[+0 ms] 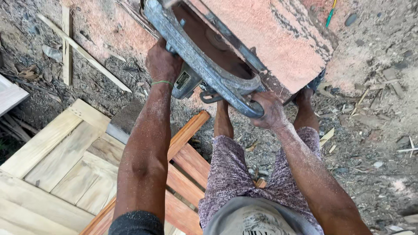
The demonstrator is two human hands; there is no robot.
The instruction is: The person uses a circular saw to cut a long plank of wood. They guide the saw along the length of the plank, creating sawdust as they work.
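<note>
Head view, looking down. Left hand (162,61) at 11 o'clock has its fingers closed around the rear grip of a handheld power saw (209,56); the motor body sits just under the wrist. Right hand (269,109) near centre is wrapped tight over the front loop of the saw's grey metal frame. The saw lies tilted at 12 o'clock, touching the edge of a reddish wood slab (278,39) coated in sawdust. The blade itself is hidden under the guard, so I cannot tell if it spins.

Risks, judged from this:
- Bare leg (223,122) and foot (305,98) stand just below the saw; a kickback or slip off the slab edge would likely swing the tool toward them.
- Sawdust covers the arms and grips; the hold could slide.
- The person stands by loose planks (65,161) at 8 o'clock and reddish boards (187,165) at 6 o'clock, and the ground (374,130) at 3 o'clock is littered with offcuts. Footing looks unsteady; a stumble mid-cut is possible.
- No gloves or shoes seen; chips could hit skin.
</note>
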